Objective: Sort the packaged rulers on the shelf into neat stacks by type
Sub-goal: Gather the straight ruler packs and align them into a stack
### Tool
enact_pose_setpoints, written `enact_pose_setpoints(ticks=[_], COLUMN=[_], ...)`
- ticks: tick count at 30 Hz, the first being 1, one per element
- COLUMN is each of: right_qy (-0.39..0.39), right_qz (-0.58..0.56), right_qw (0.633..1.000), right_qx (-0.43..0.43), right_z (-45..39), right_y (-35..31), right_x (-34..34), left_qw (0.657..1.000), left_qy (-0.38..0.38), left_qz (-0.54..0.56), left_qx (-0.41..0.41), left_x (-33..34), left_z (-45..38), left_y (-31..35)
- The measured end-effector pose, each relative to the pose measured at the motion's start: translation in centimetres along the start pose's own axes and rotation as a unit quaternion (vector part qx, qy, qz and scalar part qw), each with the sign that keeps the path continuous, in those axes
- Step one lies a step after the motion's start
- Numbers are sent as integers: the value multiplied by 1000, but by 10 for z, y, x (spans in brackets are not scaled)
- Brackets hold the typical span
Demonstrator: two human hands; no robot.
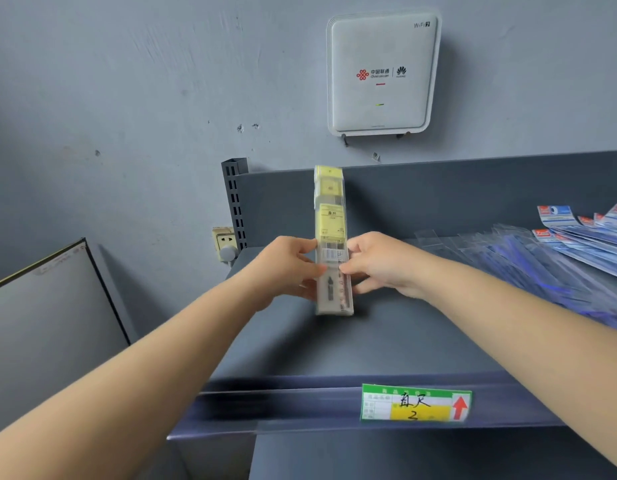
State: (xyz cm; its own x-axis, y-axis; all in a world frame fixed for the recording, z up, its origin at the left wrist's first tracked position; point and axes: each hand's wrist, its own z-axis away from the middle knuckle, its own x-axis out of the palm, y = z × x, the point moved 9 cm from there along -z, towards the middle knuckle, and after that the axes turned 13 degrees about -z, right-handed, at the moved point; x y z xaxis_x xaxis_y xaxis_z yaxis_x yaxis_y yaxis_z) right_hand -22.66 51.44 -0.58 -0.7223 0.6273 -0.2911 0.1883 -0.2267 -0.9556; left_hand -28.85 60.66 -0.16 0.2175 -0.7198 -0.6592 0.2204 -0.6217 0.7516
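While both hands, left (286,268) and right (380,265), pinch the yellow stack (331,237) mid-shelf (335,341), squared; blue rulers (560,258) at right lie fanned, unsorted.

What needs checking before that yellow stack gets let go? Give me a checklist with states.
1. Both hands on the stack: left hand and right hand pinch the yellow-labelled ruler packs from either side: ok.
2. Pack edges flush: top labels look stepped: not ok.
3. Stack resting on the shelf: cannot tell.
4. Room around the stack: bare shelf on both sides: ok.
5. Kept apart from the blue-labelled ruler packs: clear gap: ok.
6. Blue-labelled packs stacked: fanned out loosely: not ok.
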Motion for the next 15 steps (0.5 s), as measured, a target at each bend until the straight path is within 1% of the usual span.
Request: enact_pose_setpoints(ticks=[2,4,8,12,15], right_qy=[-11,-10,-15,-10,23], right_qz=[-18,-30,-17,-4,-18], right_qw=[999,998,996,994,994], right_qx=[33,52,89,112,110], right_z=[-4,-10,-17,-20,-23], right_y=[5,10,19,25,25], right_x=[6,9,16,17,11], left_qw=[999,998,994,988,992], left_qy=[-14,-10,-11,-10,-1], left_qz=[-9,-26,-74,-126,-100], left_qx=[-28,-49,-83,-85,-79], left_x=[0,-2,-1,-2,-4], left_z=[-1,-3,-7,-9,-16], left_y=[-7,-14,-27,-29,-33])
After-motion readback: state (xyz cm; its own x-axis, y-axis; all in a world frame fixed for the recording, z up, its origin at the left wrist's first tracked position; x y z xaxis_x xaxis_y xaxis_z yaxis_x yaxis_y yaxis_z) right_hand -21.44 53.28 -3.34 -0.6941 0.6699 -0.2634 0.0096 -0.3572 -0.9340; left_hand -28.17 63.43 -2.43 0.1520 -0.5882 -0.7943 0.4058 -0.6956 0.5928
